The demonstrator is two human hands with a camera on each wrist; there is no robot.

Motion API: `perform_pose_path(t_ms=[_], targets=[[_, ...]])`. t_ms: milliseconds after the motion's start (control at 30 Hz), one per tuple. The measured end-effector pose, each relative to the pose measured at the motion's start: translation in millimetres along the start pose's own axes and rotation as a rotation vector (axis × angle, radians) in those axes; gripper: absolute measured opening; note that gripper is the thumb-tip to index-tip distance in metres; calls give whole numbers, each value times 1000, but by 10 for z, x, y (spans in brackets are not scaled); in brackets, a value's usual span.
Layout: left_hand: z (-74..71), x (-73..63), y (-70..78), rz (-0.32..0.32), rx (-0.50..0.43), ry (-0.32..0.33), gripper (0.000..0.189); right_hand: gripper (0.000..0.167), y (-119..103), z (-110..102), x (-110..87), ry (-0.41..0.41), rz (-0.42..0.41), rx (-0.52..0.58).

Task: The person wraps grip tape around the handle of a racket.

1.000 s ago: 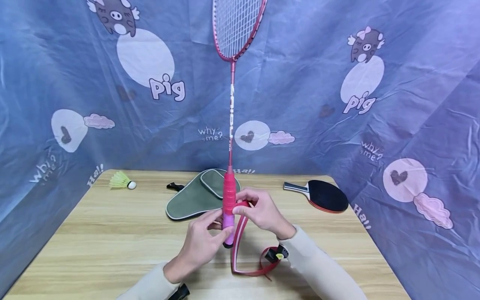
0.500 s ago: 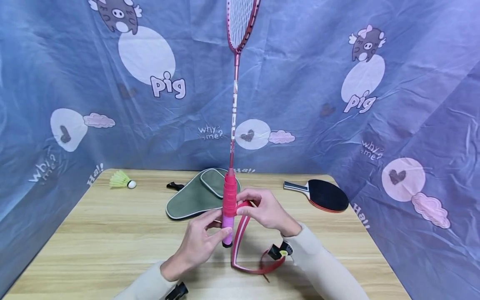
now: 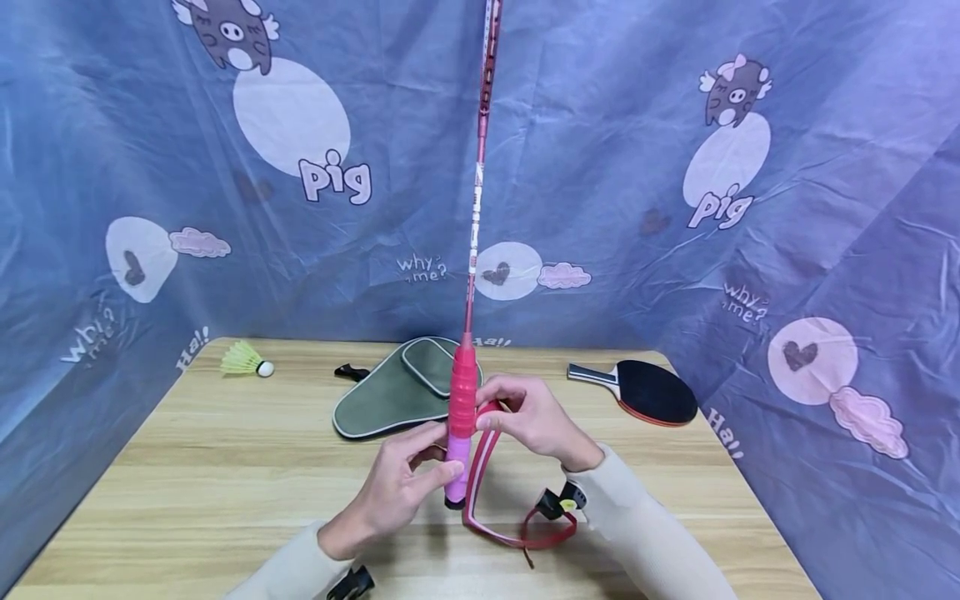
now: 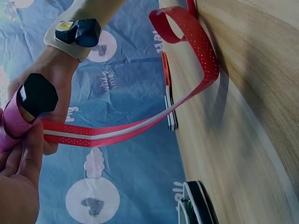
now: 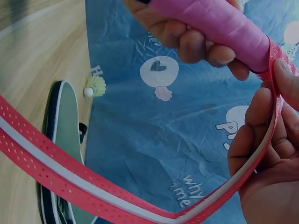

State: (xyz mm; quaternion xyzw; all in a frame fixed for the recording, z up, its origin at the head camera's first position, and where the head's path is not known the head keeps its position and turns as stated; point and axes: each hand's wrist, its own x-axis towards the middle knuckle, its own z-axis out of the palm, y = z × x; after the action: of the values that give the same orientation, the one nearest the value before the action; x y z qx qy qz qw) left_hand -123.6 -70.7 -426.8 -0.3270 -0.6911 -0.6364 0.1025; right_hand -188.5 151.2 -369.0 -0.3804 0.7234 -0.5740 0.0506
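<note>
Low in the middle of the head view, the left hand point(image 3: 390, 483) grasped the racket point(image 3: 476, 217) by its purple handle point(image 3: 458, 450), while the right hand point(image 3: 532, 419) pinched the red tape point(image 4: 88, 135). The racket stood nearly upright, reaching the top edge. Behind lay a green case point(image 3: 382, 400), a shuttlecock point(image 3: 243, 359) at left and a paddle point(image 3: 655, 390) at right.

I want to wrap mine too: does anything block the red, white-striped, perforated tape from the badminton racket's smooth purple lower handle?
Yes, partly: the left hand grips the purple lower handle, so it may need to shift. Nothing else visible stands between that handle and the red tape, pinched by the right hand.
</note>
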Motion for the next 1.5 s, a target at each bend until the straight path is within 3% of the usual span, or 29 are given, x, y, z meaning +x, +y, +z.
perform_pose_path(t_ms=[200, 433, 800, 900, 1133, 1233, 1367, 1433, 1500], targets=[[-9, 0, 8, -21, -22, -24, 41, 24, 32, 32, 16, 2, -2, 44], [-17, 3, 5, -2, -31, -51, 39, 26, 70, 45, 33, -24, -25, 90], [-59, 34, -3, -27, -67, -155, 38, 33, 77, -23, 30, -102, -37, 30], [-39, 53, -7, -11, -58, -109, 38, 36, 78, -27, 23, -79, -46, 64], [60, 36, -34, -4, -45, 104, 42, 35, 118, -1, 3, 18, -36, 108], [95, 23, -47, 48, 52, 161, 41, 30, 136, 14, -4, 67, -30, 81], [125, 23, -61, 142, 250, 202, 44, 25, 152, 41, 0, 123, -27, 23], [141, 24, -60, 145, 330, 214, 48, 22, 158, 59, -2, 150, -25, -11], [162, 20, -57, 103, 353, 211, 54, 19, 164, 77, -7, 175, -30, -45]])
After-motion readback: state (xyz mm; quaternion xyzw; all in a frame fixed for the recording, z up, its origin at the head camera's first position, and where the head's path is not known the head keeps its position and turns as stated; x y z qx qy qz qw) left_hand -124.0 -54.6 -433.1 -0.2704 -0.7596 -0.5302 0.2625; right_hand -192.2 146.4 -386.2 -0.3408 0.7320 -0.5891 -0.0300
